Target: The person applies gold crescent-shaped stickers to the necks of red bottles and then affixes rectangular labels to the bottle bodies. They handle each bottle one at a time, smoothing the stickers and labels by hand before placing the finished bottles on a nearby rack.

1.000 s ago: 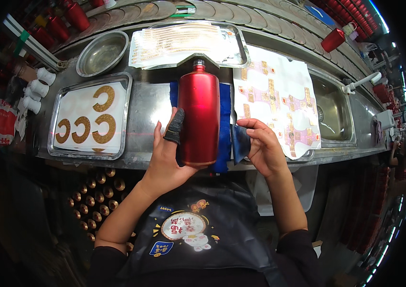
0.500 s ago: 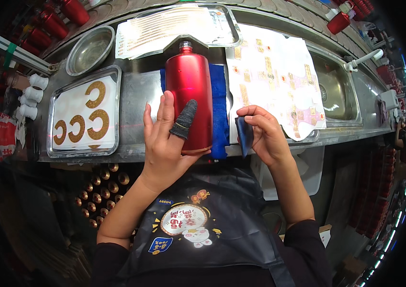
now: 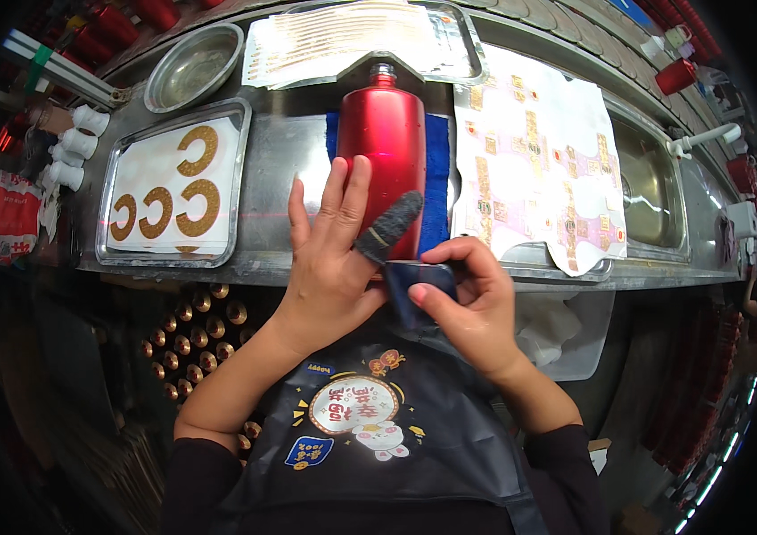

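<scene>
A glossy red bottle [image 3: 383, 134] with a bare threaded neck lies on a blue cloth [image 3: 436, 183], its base towards me. My left hand [image 3: 320, 267] grips the bottle's lower end, fingers stretched along its side and thumb by the base. Over the index finger is a dark grey finger sleeve [image 3: 392, 225]. My right hand [image 3: 472, 308] pinches a thin, flat, dark blue piece [image 3: 416, 290] between thumb and fingers. That piece is up against the base of the bottle; whether it is cloth or a pliable scraper I cannot tell.
To the left, a metal tray [image 3: 240, 178] holds sheets with gold C-shaped decals, below a metal bowl [image 3: 193, 67]. Decal strips [image 3: 343, 40] lie beyond the bottle. Right of it are a printed decal sheet [image 3: 539, 169] and a sink [image 3: 655, 196]. Several gold caps [image 3: 196, 343] sit beneath the counter.
My right hand has moved left with the dark blue piece, from beside the bottle to its base. The view has shifted slightly; my left hand stays on the bottle.
</scene>
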